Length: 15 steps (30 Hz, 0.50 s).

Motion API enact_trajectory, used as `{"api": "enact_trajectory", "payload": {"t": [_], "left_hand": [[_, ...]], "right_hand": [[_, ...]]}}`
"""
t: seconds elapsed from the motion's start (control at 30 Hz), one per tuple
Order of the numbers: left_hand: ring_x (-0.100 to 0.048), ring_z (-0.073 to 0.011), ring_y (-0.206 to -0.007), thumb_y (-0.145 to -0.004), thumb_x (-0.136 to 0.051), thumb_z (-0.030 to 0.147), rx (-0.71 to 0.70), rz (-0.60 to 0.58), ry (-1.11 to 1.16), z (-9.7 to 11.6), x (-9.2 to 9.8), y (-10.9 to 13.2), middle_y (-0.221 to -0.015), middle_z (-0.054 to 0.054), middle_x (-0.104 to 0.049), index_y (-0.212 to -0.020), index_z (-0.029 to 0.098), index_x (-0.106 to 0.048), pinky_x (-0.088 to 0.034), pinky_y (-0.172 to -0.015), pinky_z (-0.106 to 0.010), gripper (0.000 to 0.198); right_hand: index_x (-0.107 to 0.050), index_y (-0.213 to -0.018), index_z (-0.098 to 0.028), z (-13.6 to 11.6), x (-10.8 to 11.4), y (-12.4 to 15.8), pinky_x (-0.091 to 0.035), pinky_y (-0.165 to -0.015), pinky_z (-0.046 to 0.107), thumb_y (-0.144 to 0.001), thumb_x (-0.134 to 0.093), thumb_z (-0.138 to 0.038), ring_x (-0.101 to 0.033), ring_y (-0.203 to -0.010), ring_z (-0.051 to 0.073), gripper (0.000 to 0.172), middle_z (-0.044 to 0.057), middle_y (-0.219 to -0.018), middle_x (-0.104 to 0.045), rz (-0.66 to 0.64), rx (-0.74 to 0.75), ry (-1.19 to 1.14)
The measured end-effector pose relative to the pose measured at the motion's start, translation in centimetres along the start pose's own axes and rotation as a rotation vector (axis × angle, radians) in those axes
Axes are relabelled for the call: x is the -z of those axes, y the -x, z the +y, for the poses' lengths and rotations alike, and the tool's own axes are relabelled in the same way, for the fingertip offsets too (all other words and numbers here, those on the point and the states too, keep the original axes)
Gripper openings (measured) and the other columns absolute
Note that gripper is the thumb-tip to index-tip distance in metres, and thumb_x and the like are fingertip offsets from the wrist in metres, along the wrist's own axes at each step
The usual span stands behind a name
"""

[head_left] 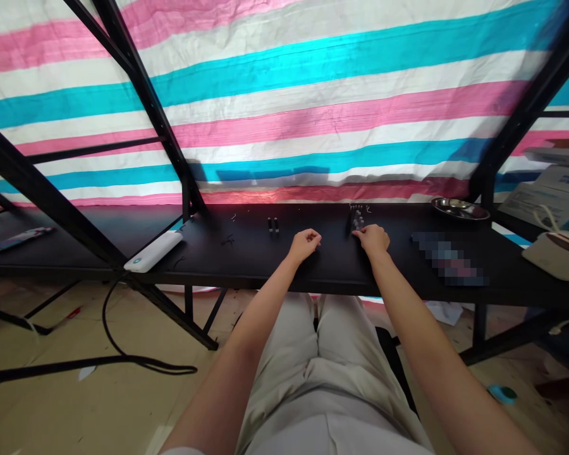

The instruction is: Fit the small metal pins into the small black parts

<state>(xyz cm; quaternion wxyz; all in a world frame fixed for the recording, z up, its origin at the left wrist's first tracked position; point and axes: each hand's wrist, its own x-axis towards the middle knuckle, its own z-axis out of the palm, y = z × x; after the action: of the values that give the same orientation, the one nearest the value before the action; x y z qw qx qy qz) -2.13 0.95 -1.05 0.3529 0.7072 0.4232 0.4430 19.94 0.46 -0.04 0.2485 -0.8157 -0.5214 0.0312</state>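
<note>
My left hand [306,246] is held just over the black table [246,260], its fingers curled into a pinch. Whatever may be between those fingertips is too small to make out. Farther right, my right hand [375,240] has thumb and fingertips together at the near end of a cluster of small grey cylindrical pieces [358,220]. Its fingers partly cover that end, so I cannot tell what they grip. To the left of my left hand, two small dark cylinders with light ends [273,225] stand or lie side by side.
A shiny metal dish [459,208] is at the back right, with a blurred-out flat object [449,259] nearer. A white elongated device [154,251] with a black cable lies left, beside a slanting black frame bar [146,95]. Boxes [545,196] are stacked far right.
</note>
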Motion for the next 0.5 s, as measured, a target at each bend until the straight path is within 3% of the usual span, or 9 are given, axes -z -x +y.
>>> {"api": "enact_trajectory", "payload": {"t": [0.23,0.5], "left_hand": [[-0.052,-0.007,-0.049,-0.075,-0.056,0.027,-0.007,-0.001,-0.003,-0.02,0.04,0.04,-0.06,0.0,-0.061,-0.073,0.014,-0.06,-0.042,-0.054,-0.02,0.013],[-0.052,-0.0068,-0.049,-0.076,-0.056,0.028,-0.014,-0.008,-0.002,-0.24,0.06,0.07,-0.062,0.0,-0.062,-0.074,0.014,-0.06,-0.042,-0.054,-0.02,0.015]], "right_hand": [[-0.071,-0.092,-0.02,0.06,-0.01,-0.03,-0.045,-0.073,0.036,-0.074,-0.063,-0.048,-0.063,-0.089,0.028,0.035,0.014,-0.092,-0.068,-0.029,0.0,-0.004],[-0.064,-0.103,-0.017,0.1,0.16,0.48,-0.043,-0.076,0.035,-0.077,-0.055,-0.051,-0.061,-0.091,0.026,0.043,0.013,-0.099,-0.065,0.06,0.034,-0.089]]}}
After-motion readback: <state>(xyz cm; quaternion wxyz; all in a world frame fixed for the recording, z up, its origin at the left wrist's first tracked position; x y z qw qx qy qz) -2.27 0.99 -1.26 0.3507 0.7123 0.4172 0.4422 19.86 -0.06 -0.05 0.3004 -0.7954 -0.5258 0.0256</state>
